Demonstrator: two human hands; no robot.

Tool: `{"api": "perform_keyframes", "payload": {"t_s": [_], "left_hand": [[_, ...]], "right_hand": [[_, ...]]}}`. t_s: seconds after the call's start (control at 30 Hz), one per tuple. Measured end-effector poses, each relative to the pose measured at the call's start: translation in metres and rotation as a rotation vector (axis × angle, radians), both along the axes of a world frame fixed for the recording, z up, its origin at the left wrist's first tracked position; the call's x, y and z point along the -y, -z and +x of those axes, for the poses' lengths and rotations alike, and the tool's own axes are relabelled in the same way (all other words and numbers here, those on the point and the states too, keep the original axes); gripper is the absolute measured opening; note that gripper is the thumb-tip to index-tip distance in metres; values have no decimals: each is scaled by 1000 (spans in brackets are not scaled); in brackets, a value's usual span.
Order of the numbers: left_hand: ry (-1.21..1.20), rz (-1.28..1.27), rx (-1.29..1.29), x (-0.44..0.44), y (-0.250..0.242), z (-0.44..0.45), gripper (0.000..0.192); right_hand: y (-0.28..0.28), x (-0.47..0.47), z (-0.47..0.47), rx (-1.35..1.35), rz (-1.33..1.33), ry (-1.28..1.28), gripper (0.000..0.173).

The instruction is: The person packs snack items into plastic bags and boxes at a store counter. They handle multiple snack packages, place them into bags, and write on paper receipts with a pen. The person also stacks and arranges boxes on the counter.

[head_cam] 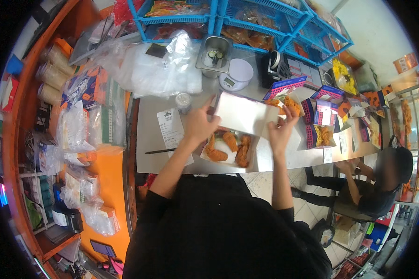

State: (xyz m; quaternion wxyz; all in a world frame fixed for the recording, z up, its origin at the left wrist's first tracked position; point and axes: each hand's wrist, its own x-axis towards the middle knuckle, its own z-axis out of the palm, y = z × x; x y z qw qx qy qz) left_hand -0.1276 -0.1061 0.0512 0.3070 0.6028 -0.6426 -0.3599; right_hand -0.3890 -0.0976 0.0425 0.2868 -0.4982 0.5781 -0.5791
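Observation:
A cardboard food box (pixel 254 157) stands before me on the steel counter, its lid (pixel 242 113) raised with the pale inside showing. Pieces of fried chicken (pixel 243 150) lie in it. My left hand (pixel 204 122) grips the lid's left end. At the lid's right end is my right hand (pixel 282 127), fingers bent at the flap; whether they close on it I cannot tell. Just behind that hand, another open box (pixel 285 83) holds fried chicken. Left of the box lie a printed receipt (pixel 170 125) and a dark pen-like stick (pixel 159 151). A can (pixel 183 101) stands behind the receipt.
A kitchen scale (pixel 240 71), a steel container (pixel 214 50) and plastic bags (pixel 143 73) sit at the back, below blue plastic baskets (pixel 253 30). More food boxes (pixel 324 111) line the counter at right. A seated person (pixel 377 185) is beyond the counter's right side. Wrapped packages fill the orange shelf (pixel 108 181) at left.

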Motion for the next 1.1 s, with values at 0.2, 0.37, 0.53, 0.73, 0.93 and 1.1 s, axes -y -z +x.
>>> {"api": "perform_keyframes", "payload": {"t_s": [0.2,0.37,0.53,0.73,0.93,1.1], "left_hand": [[564,-387,108,-9,21,44,47],[633,-358,477,-33,14,44,57],[9,368,44,-61,-13,-8,89],[25,567,172,-80,-14,-11,103],[-129,588,-552,-91,21,-9,92],[-227,391,-477,-103,40,-12,87]], "right_hand": [[1,-60,-56,-669,-172,-461,58],[25,-91,-56,-853,-284,-546,43],[16,-114,-20,81,428,-248,56],[39,-118,-9,83,861,-277,74],[47,-110,-15,305,637,-272,72],[59,-106,-10,106,608,-236,74]]}}
